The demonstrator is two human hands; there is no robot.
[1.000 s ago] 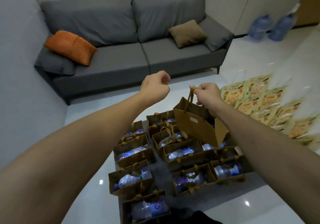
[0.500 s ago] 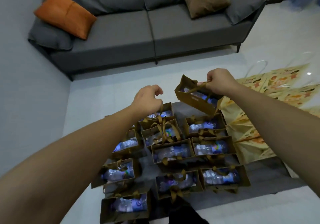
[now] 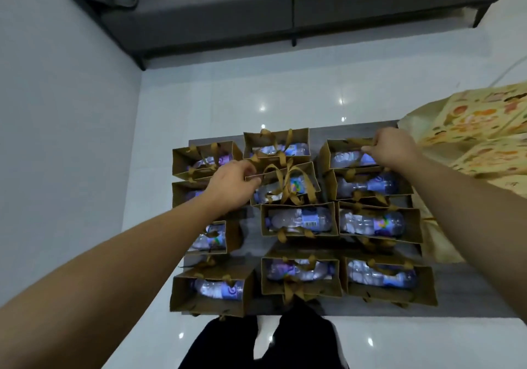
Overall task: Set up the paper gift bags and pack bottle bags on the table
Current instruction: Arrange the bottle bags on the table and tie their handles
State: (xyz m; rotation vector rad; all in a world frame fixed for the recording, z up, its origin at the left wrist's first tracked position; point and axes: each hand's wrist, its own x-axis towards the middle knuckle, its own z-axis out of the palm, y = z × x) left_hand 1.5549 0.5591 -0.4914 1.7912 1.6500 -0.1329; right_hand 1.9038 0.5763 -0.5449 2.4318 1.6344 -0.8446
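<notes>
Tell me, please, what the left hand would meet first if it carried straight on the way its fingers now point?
Probably the ribbon-tied bag in the middle column: the left hand points rightward and its fingertips already sit at that bag's left rim. Depth is unclear, so actual contact cannot be confirmed.

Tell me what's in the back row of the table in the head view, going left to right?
Far-left brown bag → left hand → middle brown bag → far-right brown bag → right hand, pinching that bag's handle → yellow patterned bags at the table's right edge.
</notes>
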